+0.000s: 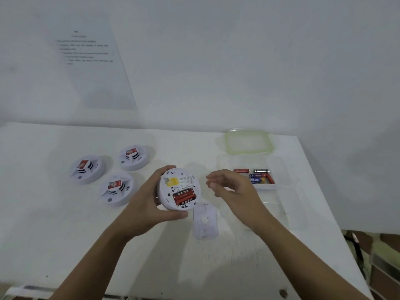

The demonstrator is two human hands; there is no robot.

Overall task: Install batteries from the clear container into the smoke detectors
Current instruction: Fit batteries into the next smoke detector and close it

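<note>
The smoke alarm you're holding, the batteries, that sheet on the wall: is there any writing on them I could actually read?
None reads clearly.
Sheet on the wall: printed lines, too blurred.
Held detector, in the left hand: white label and yellow sticker, print too small.
Red batteries in it: gold characters, illegible.
Blue battery in the clear container: white marks, unreadable.
Three detectors on the table: red stickers, blurred.

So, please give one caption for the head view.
Left hand holds smoke detector with red batteries fitted; right hand empty.
</note>
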